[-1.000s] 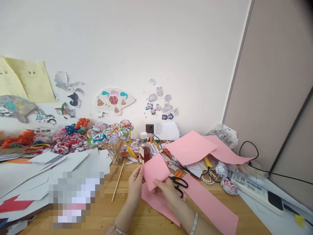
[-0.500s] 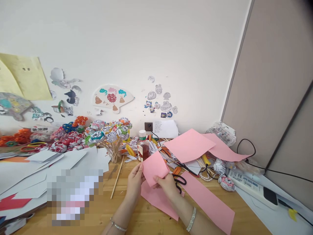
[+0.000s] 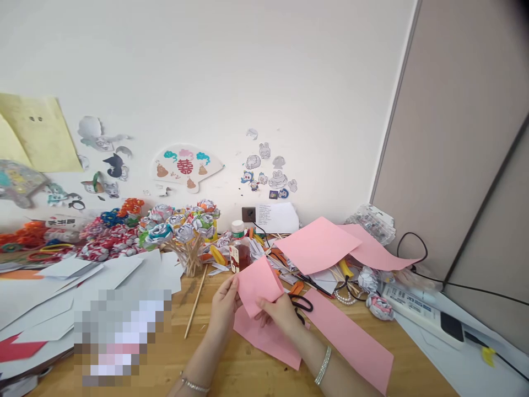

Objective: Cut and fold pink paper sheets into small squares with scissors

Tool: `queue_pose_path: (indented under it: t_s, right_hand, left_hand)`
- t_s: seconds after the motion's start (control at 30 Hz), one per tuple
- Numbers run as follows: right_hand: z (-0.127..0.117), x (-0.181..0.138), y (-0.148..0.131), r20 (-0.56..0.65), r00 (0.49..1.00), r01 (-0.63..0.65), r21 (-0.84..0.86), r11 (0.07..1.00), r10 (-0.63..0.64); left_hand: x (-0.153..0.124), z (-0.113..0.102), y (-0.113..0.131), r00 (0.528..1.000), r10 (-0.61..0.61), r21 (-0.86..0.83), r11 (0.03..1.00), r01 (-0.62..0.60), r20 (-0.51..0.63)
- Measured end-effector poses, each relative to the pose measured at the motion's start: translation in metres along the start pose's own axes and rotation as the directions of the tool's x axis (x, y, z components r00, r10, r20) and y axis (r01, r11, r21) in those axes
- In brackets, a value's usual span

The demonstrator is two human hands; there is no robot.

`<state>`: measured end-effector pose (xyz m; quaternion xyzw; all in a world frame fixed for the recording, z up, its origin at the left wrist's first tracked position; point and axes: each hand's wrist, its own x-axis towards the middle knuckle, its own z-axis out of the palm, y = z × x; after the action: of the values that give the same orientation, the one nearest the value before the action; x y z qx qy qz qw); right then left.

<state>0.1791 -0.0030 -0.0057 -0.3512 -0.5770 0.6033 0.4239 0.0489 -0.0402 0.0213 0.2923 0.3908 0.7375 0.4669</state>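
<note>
From the head camera, a wooden table (image 3: 165,353) spreads beneath both hands, and a pale wall (image 3: 322,71) bearing a fan-shaped cutout (image 3: 185,165) rises beyond them. A grey-brown panel (image 3: 467,138) stands well off to the right hand's right.

The left hand (image 3: 225,300) pinches the left corner of a pink square (image 3: 257,284) between thumb and fingertips. The right hand (image 3: 279,315) is closed on its lower right part, thumb on top and fingers curled below. The square is held up between the hands, tilted, its right side bent over. Under the right hand lies a pink sheet (image 3: 268,343); just beyond its wrist are black scissors (image 3: 309,301), and right of it a pink strip (image 3: 351,342).

Just beyond the left hand, a white-capped bottle (image 3: 244,253) holds reddish-brown liquid. Farther off, beyond the right hand, a clear case (image 3: 376,223) contains small pieces too tiny to identify.
</note>
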Motion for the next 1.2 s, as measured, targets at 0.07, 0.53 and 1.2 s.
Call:
queue_pose_path:
  t_s: [0.07, 0.53, 1.2]
  right_hand:
    - [0.000, -0.001, 0.000, 0.036, 0.999, 0.015, -0.009, 1.000, -0.015]
    - [-0.002, 0.002, 0.009, 0.131, 0.991, -0.004, 0.082, 0.997, -0.006]
    - [-0.019, 0.005, 0.000, -0.036, 0.992, 0.127, 0.080, 0.989, -0.125]
  left_hand:
    - [0.001, -0.001, 0.001, 1.000, 0.007, -0.004, 1.000, -0.007, -0.004]
    - [0.000, -0.003, 0.001, 1.000, -0.007, 0.042, 0.999, 0.008, -0.016]
    - [0.000, -0.001, 0.006, 1.000, -0.015, 0.064, 0.998, 0.017, -0.022]
